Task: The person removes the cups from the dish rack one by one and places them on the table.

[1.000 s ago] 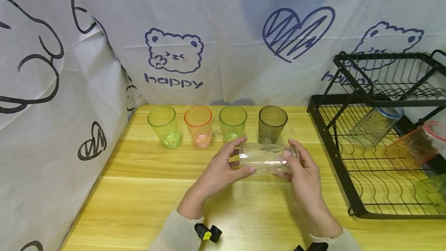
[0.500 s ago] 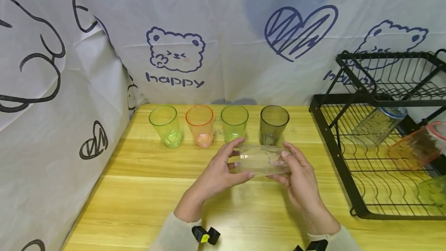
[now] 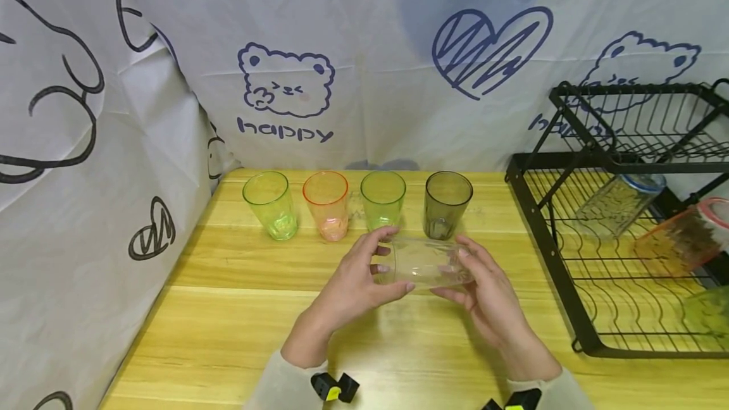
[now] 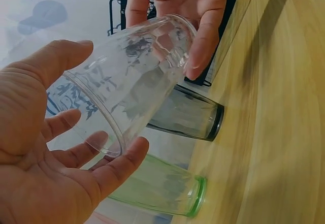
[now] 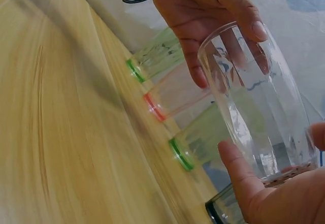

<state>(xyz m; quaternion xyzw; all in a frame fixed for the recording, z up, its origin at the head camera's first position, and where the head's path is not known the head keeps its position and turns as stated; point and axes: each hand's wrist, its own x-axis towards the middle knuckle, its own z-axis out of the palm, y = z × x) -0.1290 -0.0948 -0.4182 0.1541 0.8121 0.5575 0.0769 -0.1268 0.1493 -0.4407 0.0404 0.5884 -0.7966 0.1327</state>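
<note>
- The clear glass (image 3: 429, 264) is held on its side above the table (image 3: 228, 334), just below the middle of the frame.
- The left hand (image 3: 353, 277) curls thumb and fingers round its rim end; the right hand (image 3: 495, 296) pinches the base end.
- Its smooth wall could slip if either pinch slackens, dropping it onto the table.
- A swing toward the top of the frame could knock the dark glass (image 3: 447, 204) or the green glass (image 3: 384, 198) beside it.

The left hand (image 3: 354, 280) and right hand (image 3: 488, 293) are bare beyond 2 plain, cream-coloured sleeves (image 3: 289, 383), each carrying small, blocky black wrist gear (image 3: 323, 385) marked with 1 yellow patch (image 3: 333, 393).
</note>
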